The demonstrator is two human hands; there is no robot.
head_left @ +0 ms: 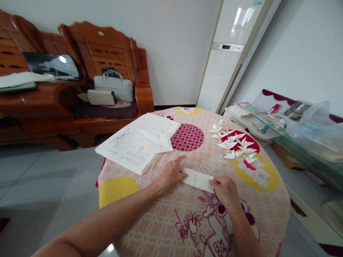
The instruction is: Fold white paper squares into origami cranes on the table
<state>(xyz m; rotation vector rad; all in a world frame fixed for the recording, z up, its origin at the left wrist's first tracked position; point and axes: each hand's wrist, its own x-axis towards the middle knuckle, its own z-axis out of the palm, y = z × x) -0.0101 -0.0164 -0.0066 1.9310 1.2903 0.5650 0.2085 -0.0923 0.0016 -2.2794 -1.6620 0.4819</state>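
A folded strip of white printed paper (198,180) lies in front of me over the patterned tablecloth (160,221). My right hand (224,190) pinches its right end between thumb and fingers. At the left end, my left hand (173,170) touches the paper with its thumb while the index finger stretches away from it. Its lower fingers are hidden. Just beyond the strip is a thin, pale printed piece (210,164) on the cloth. Several white folded paper cranes (233,142) stand in a group to the far right of my hands.
A stack of printed sheets (125,142) covers the table's left part, with a loose folded paper (158,142) on top. To the right stands a glass-topped table (292,142) bearing a plastic bag (318,125). Wooden seats (104,46) with bags stand behind, left of a tall white cabinet-like unit (223,67).
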